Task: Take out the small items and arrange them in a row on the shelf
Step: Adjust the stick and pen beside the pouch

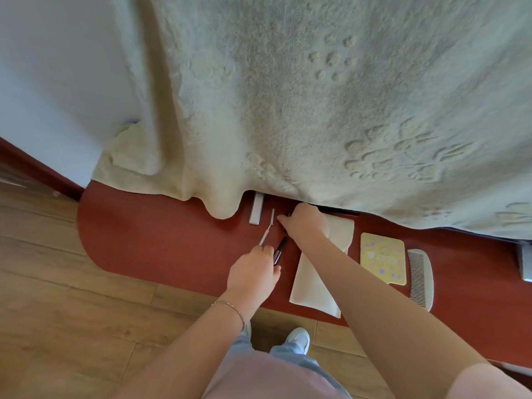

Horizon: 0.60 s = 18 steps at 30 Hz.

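On the red shelf (161, 234) my left hand (253, 273) is shut around a thin silver tool (267, 228) and a dark pen-like tube (280, 249), both pointing toward the blanket. My right hand (303, 223) rests further back, its fingers curled over a small dark item (283, 228) that is mostly hidden. A flat silver bar (256, 210) lies just left of these. A white pouch (309, 286) lies under my right forearm. To the right, a yellow patterned card (383, 259) and a white comb (421, 279) lie side by side.
A cream blanket (288, 96) hangs over the back of the shelf and hides what is behind it. Another silver object (525, 263) sits at the far right edge. Wooden floor (72, 312) and my shoe (298, 339) are below the shelf's rounded left end.
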Available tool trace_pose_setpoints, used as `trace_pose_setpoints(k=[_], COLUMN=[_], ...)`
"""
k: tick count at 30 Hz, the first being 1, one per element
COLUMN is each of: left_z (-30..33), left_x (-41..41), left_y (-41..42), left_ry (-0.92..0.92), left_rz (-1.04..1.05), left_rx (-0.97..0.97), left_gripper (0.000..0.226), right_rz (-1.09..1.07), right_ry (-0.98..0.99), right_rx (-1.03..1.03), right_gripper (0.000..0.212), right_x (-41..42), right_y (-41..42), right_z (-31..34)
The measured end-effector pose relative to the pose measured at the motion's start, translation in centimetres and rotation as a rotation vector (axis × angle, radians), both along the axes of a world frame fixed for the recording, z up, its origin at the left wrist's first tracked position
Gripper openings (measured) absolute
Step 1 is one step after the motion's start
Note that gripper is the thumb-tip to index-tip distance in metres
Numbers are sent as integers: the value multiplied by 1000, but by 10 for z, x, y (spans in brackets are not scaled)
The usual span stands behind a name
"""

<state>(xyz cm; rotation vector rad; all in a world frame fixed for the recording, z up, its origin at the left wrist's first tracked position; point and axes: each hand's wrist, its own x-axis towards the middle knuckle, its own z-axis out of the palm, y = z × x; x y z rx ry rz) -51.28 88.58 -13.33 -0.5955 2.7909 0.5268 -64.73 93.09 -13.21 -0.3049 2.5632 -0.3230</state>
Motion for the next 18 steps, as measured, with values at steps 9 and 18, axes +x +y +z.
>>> trace_pose_setpoints(k=[9,18], left_z=[-2,1], left_x=[-4,-3], left_y=[-1,0], left_ry=[-20,54], left_rz=[12,-22], left_rx=[-26,-37], left_gripper=[33,42], right_rz=[48,-70], right_ry=[4,79], right_rx=[20,-252], right_gripper=[49,28], right_x=[0,5], right_y=[2,48], right_z=[8,44])
